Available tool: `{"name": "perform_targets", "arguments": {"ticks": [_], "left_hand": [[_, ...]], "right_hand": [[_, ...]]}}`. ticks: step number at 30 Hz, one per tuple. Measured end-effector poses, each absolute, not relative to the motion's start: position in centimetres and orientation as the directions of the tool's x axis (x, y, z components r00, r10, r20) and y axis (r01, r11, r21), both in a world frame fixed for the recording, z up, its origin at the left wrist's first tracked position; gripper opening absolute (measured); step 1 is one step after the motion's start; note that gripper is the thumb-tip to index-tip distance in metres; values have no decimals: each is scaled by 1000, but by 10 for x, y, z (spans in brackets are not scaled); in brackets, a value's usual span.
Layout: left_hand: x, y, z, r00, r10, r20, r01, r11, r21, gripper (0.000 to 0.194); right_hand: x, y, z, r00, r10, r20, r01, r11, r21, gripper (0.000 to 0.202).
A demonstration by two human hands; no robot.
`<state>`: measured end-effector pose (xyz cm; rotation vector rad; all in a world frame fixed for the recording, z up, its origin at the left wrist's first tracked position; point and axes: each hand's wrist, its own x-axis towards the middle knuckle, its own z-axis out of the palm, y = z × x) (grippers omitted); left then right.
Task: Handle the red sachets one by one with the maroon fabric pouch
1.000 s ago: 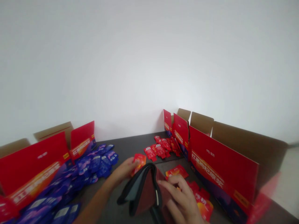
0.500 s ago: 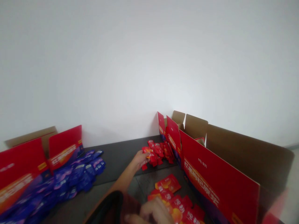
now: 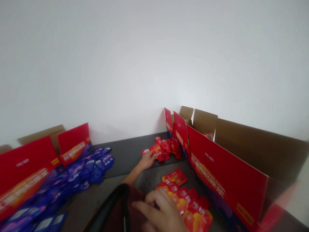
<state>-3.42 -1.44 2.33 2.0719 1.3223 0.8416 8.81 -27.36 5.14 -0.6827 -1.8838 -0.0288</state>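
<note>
My left hand (image 3: 146, 159) reaches out to a far pile of red sachets (image 3: 166, 145). Its fingers close over red and orange sachets at the pile's near left side; how many it grips is hidden. At the bottom middle, my right hand (image 3: 164, 211) has bent fingers against a dark maroon bag (image 3: 138, 199) with a black rim, whose edge it seems to hold. Much of this bag lies below the picture, and it partly covers my left forearm. Beside my right hand lies a nearer group of red sachets (image 3: 185, 196) printed with orange fruit.
Blue and purple sachets (image 3: 84, 170) are heaped on the dark table (image 3: 127, 146) at left, against a red carton (image 3: 26, 170) with raised flaps. Along the right runs another open red carton (image 3: 217, 174). A white wall (image 3: 135, 64) rises behind the table.
The view has tipped slightly down, so the cartons and piles sit higher. My left hand stays at the far red pile, with another sachet showing beside its fingers. More of my right hand shows.
</note>
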Motion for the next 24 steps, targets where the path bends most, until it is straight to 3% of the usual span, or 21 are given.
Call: {"name": "perform_targets", "arguments": {"ticks": [5,14,20,24], "left_hand": [[-67,-57,28,298,923,245,759,-384,525,41],[-132,-123,-9,271,932,239,863,-345,368,40],[-121,-153,-20,330,845,422,796,-489,357,45],[-85,-180,-14,473,773,423,688,-624,371,44]], "right_hand": [[102,-284,63,-364,549,753,370,827,-424,54],[96,-297,65,-419,554,719,320,831,-455,49],[92,-309,71,-401,470,786,311,877,-366,36],[87,-321,80,-394,396,829,301,908,-291,30]]}}
